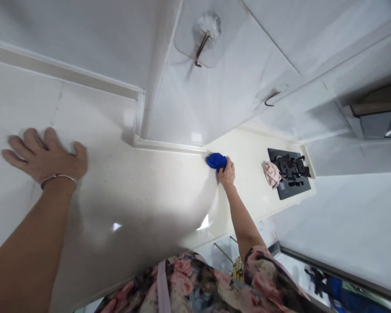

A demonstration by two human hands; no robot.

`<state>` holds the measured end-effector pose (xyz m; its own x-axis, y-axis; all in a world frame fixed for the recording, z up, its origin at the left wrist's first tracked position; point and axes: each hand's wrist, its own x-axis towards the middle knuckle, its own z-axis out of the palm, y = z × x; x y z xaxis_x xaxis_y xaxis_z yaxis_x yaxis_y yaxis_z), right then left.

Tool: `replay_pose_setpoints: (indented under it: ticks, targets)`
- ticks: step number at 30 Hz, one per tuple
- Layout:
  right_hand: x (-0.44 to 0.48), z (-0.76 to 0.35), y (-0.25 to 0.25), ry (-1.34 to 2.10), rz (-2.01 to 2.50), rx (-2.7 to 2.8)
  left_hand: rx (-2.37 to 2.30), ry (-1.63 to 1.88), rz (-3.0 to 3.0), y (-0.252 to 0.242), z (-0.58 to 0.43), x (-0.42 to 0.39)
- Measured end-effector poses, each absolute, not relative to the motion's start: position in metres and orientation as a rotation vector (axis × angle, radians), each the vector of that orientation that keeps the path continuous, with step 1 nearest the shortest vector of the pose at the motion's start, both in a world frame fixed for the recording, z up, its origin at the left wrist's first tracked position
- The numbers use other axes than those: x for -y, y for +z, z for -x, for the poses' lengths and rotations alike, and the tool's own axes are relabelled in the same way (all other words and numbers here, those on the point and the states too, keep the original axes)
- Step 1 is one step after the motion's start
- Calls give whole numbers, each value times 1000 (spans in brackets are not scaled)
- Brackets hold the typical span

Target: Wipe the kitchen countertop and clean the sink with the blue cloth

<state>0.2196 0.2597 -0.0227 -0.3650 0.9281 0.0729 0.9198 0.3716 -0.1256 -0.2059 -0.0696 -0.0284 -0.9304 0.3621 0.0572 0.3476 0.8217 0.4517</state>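
My right hand (227, 173) is closed on a bunched blue cloth (216, 161), pressing it against the pale countertop (163, 182) near the foot of a tiled wall corner. At the far left, my left hand (48, 156) lies palm down on the counter with its fingers spread, holding nothing. A bracelet (59, 176) circles that wrist. The fingertips of my right hand are partly hidden by the cloth.
A black gas stove (291, 174) is set into the counter at the right, with a pink cloth (271, 174) on its near edge. The wall bears a large hook (201, 50) and a smaller hook (272, 98). The wall corner (140, 117) juts out between my hands.
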Motion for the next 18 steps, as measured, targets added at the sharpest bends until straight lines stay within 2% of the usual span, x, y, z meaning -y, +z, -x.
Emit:
replay_pose_setpoints:
  ticks: [4, 7, 13, 18]
  targets:
    - [-265, -247, 0, 153, 1960, 2498, -3007, 702, -602, -36, 207, 68]
    - [-247, -221, -7, 35, 2027, 2483, -3004, 638, -583, -39, 209, 68]
    - [-179, -133, -44, -16, 1627, 2493, -2901, 706, -590, -31, 206, 69]
    - [-132, -103, -48, 66, 1478, 2508, -2843, 802, -608, -31, 205, 71]
